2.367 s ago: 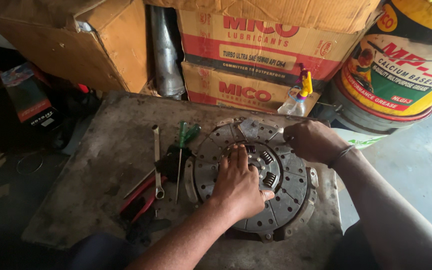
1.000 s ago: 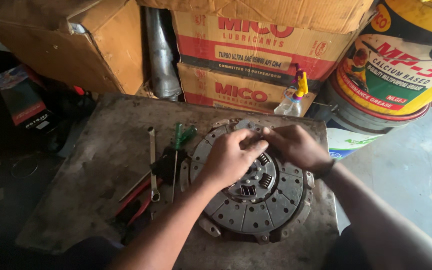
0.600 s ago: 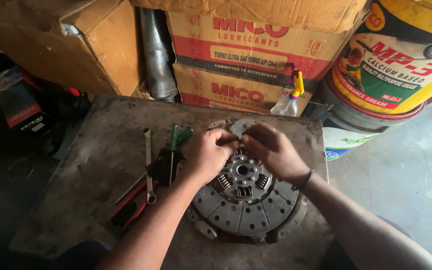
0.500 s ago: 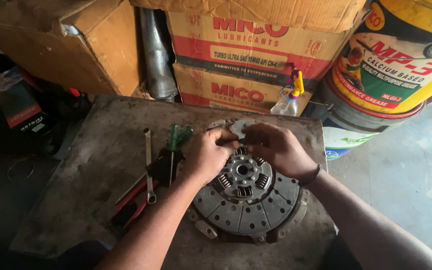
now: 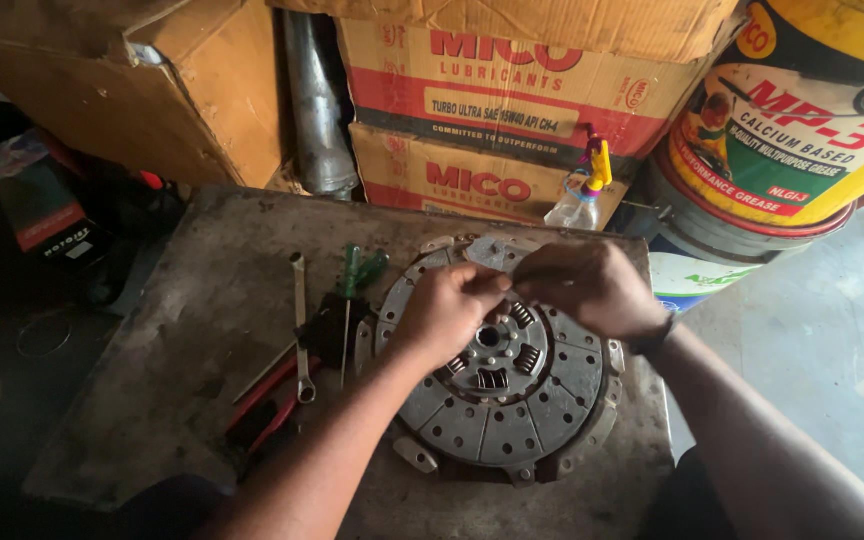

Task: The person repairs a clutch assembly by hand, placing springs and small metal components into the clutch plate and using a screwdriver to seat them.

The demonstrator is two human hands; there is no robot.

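Note:
A round grey clutch disc (image 5: pixel 512 400) with coil springs around its hub lies flat on a worn metal table (image 5: pixel 192 330). Both hands rest on its far half. My left hand (image 5: pixel 447 310) has its fingers bent over the disc just left of the hub. My right hand (image 5: pixel 582 285) sits close beside it, fingers curled toward the left hand. The fingertips of both meet above the hub; whatever small thing they pinch is hidden.
A spanner (image 5: pixel 299 320), a green-handled screwdriver (image 5: pixel 355 280) and red-handled pliers (image 5: pixel 267 410) lie left of the disc. Cardboard boxes (image 5: pixel 492 110) line the back; a large grease drum (image 5: pixel 792 130) and a small bottle with a yellow cap (image 5: pixel 582 195) stand at the right.
Both hands moved from the disc's middle and right rim to its far side and came together over the hub. The view shifted slightly.

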